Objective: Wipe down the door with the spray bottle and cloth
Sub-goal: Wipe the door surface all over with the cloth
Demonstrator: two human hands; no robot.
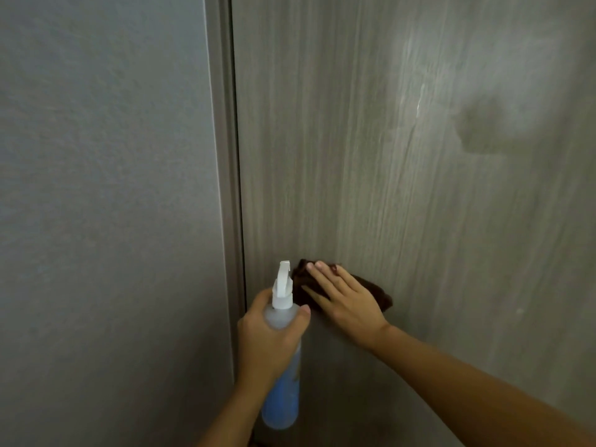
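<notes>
Nearest us, our left hand (274, 330) grips the spray bottle (281, 366), blue liquid filling its lower part. Beyond, our right hand (345, 295), fingers straight, presses the dark cloth (380, 293) against the door (419, 188) near its left edge; wide bare panel lies rightward.

dim, soft glare on door (419, 188), edges bowed

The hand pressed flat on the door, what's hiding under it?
Under the right hand is a dark brown cloth, pressed against the grey wood-grain door. Its edges poke out past the fingertips and knuckles. The cloth's middle and the door behind it are covered.
</notes>
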